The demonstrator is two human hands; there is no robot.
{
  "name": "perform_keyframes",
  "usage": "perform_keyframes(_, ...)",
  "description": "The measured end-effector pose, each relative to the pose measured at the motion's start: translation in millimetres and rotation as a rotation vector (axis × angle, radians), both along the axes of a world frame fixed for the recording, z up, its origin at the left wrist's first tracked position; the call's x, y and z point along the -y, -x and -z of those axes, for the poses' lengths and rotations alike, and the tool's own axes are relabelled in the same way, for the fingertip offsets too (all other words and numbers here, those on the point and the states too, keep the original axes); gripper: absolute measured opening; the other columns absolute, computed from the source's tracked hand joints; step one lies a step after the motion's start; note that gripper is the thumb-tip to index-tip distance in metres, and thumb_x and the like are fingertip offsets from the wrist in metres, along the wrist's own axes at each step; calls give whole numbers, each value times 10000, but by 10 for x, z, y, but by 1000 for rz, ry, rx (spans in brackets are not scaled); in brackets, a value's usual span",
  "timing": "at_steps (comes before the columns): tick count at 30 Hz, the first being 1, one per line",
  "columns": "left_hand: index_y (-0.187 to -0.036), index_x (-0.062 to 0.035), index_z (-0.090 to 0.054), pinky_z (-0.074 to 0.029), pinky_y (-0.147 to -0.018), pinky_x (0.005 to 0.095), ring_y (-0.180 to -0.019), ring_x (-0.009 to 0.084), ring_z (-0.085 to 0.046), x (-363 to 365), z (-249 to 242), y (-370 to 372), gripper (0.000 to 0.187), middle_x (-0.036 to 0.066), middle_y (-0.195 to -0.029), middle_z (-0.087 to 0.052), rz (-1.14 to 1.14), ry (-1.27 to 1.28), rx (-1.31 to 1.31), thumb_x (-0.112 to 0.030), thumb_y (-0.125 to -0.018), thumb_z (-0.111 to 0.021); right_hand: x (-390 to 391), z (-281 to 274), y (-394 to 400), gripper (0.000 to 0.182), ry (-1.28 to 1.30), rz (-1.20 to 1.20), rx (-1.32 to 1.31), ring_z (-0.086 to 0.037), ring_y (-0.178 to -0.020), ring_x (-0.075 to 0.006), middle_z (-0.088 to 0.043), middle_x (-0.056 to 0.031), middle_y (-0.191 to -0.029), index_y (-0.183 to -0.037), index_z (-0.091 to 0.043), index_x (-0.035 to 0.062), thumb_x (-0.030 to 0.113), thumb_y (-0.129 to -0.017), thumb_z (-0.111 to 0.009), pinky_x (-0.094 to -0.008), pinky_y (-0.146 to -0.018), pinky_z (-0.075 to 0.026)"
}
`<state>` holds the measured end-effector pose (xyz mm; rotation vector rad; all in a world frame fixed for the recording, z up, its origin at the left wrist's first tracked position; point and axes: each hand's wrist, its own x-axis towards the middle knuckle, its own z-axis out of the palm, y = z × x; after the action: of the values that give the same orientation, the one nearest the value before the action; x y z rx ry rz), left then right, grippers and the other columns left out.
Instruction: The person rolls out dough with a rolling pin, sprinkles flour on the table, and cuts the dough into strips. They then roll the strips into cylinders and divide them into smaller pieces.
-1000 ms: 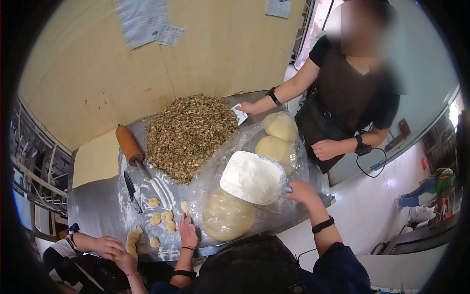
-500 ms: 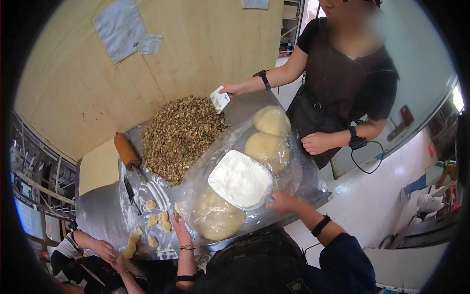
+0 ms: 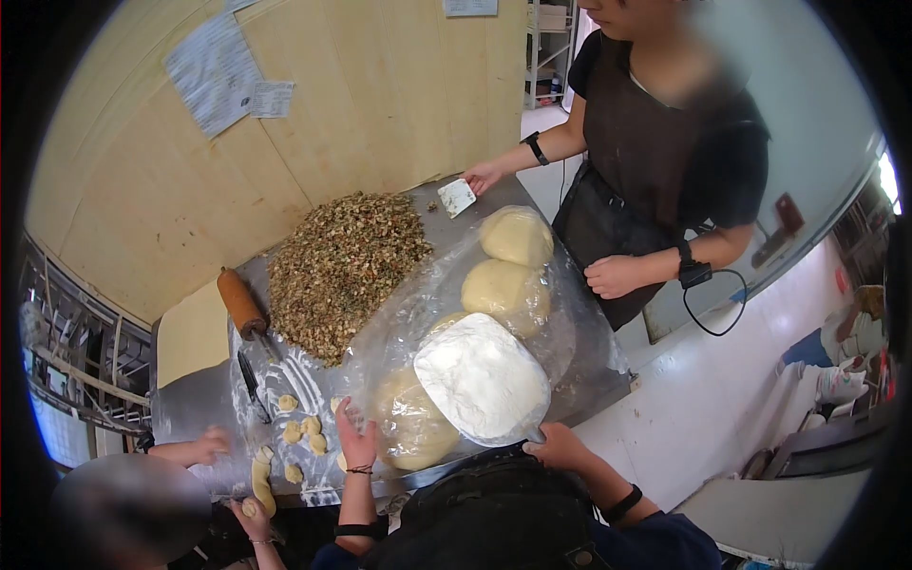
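Observation:
My right hand [image 3: 559, 446] grips the handle at the near right corner of a squarish tub of white flour [image 3: 482, 375]. The tub is above dough balls [image 3: 408, 423] that lie under clear plastic sheeting [image 3: 380, 351], and it hides part of them. Beside the left edge of the plastic, my left hand [image 3: 356, 434] is open with its fingers apart. It holds nothing, and small dough pieces [image 3: 311, 426] lie on the floured steel table to its left.
A heap of chopped filling [image 3: 347, 271] lies on the table [image 3: 195, 408] near a rolling pin [image 3: 242, 304] and a thin dark tool [image 3: 253, 385]. A co-worker across the corner holds a white scraper [image 3: 457, 198]. At lower left, another person handles dough [image 3: 262, 482].
The flour tub has moved right and nearer my body in my right hand. The co-worker's scraper has moved right, away from the filling heap. The left person's hands have separated.

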<state>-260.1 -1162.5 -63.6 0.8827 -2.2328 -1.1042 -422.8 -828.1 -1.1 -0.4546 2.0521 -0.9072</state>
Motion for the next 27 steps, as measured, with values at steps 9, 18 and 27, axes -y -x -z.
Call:
perform_keyframes(9, -1046, -49, -494, -372, -683, 250, -732, 116, -403, 118, -196, 6, 325, 14, -859, -452, -119, -21, -15, 10, -733, -560, -217, -92, -193, 394, 12, 139, -16, -582, -828, -398, -595, -268, -831, -887, -570, -54, 317, -756, -607, -439, -708, -448)
perform_keyframes(18, -974, -37, -511, -370, -680, 236, -739, 108, -426, 158, -193, -499, 250, 16, -842, -473, -192, -36, -80, -5, -730, -552, -241, -228, -160, 346, 51, 239, 67, -606, -562, -250, -603, -170, -662, -868, -570, -56, 266, -756, -634, -359, -559, -470)
perform_keyframes(27, -998, -61, -554, -414, -584, 288, -608, 144, -479, -16, -407, -809, 246, 68, -737, -529, 129, -154, 379, -50, -753, -565, -194, -291, -74, 250, 149, 209, 90, -537, -463, -129, -544, -53, -567, -813, -538, -31, 201, -787, -628, -270, -450, -436)
